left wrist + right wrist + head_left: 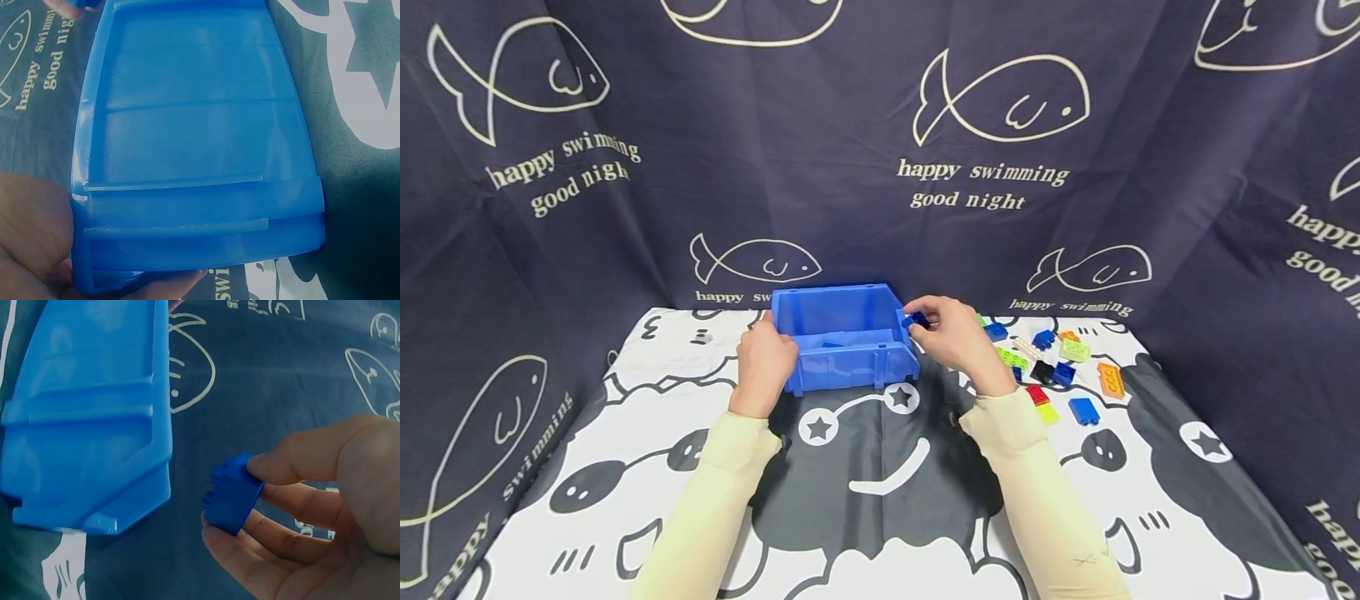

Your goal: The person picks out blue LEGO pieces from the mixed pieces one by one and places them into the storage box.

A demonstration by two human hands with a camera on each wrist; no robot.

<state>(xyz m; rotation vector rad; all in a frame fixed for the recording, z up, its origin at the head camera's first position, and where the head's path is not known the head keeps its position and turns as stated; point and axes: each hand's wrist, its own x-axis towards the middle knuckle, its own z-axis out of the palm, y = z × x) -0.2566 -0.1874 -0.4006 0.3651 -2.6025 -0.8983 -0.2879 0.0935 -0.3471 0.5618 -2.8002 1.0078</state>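
A blue plastic storage bin [842, 367] stands at the back middle of the cloth-covered table. My left hand [765, 354] grips its left side; in the left wrist view the thumb side of that hand [31, 231] lies at the bin's edge and fingertips show below it. My right hand [953, 333], just off the bin's right side, pinches a dark blue toy building brick [232, 494] between thumb and fingers, its studs facing the bin. Inside the bin a small patch of darker blue [832, 344] shows; the front wall hides most of the floor.
Several loose building bricks lie right of my right hand, among them a blue brick [1083, 410], an orange brick [1111, 381], a red brick [1037, 394] and a black brick [1042, 372]. A dark fish-print curtain [850, 192] hangs directly behind the table.
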